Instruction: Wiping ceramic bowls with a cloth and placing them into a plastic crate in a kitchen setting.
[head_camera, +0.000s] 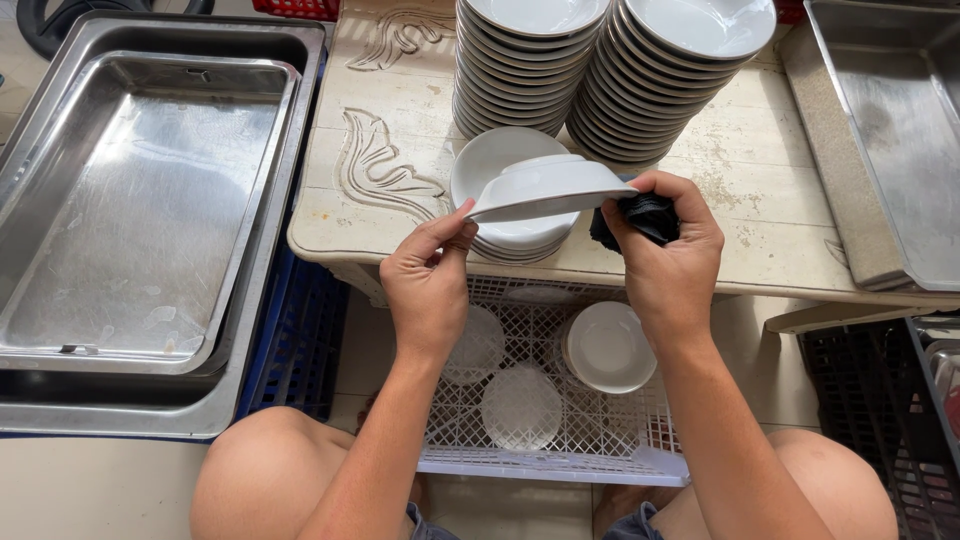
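My left hand (428, 275) pinches the rim of a white bowl (548, 187), held bottom-up and nearly level above a short stack of white bowls (500, 165) on the table edge. My right hand (668, 245) grips a dark cloth (640, 217) pressed against the bowl's right rim. Both hands hover over the front edge of the worn white table (400, 120).
Two tall stacks of white bowls (525, 70) (675, 75) stand at the table's back. A white lattice crate (560, 420) below holds several white dishes. Steel trays (140, 210) sit on a blue crate (295, 350) at left; another steel tray (890, 130) lies at right, with a dark crate (880, 400) under it.
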